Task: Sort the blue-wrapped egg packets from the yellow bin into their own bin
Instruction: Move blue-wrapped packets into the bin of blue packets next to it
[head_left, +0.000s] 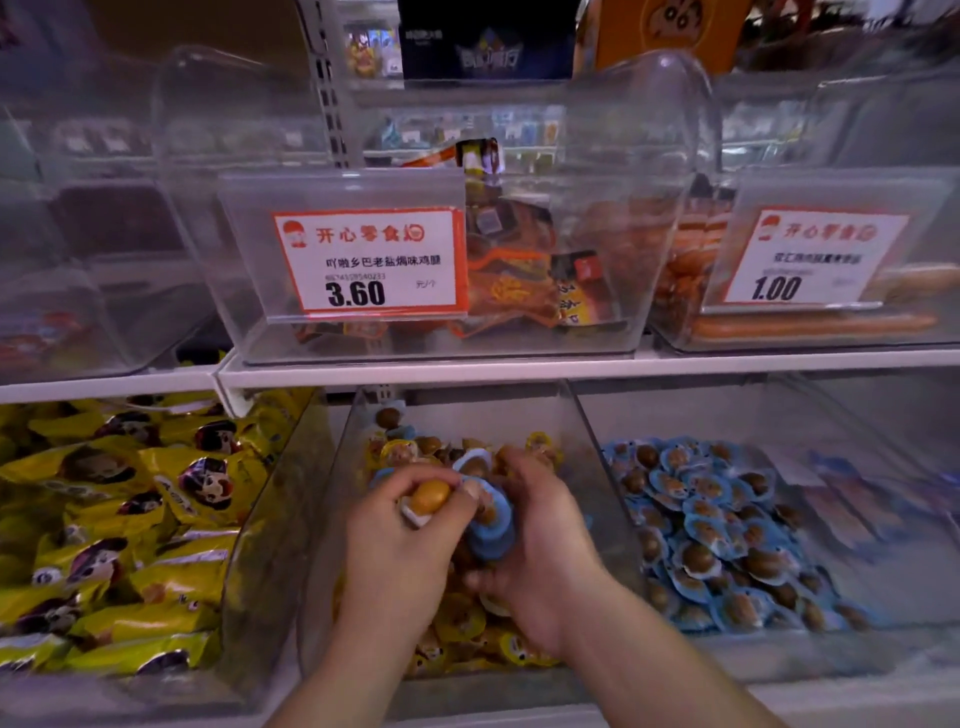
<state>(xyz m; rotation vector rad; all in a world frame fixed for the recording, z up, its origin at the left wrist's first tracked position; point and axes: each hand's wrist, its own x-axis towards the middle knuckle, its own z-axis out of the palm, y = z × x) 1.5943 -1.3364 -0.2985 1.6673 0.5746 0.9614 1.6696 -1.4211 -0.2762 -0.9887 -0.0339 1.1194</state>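
**Head view: two hands gathering blue egg packets over a shop bin**

Head camera looks down at a shop shelf with three clear bins in a row. Both hands work above the middle bin (332, 519), which holds yellow-wrapped egg packets (457, 623) with some blue ones mixed in.

The right hand (535, 551) curls round a small stack of blue-wrapped egg packets (493, 535), several discs pressed together edge to edge. The left hand (400, 540) pinches a single packet (428, 496) with a round golden-brown egg showing through; its wrapper colour is hard to tell, since the rim is mostly hidden by the fingers.

To the right, a separate bin (592, 415) already holds a heap of blue packets (711, 525). To the left lies a bin of yellow snack bags (130, 519). On the shelf above stand clear bins with price tags (369, 260).

Each packet looks small and light, a firm egg sealed under a smooth, probably slippery film with a flat flange around it. A stack held loosely may slide apart, so gripping across the flanges with thumb and fingers on opposite faces seems safest. Squeezing hard on the domes could crush the eggs.
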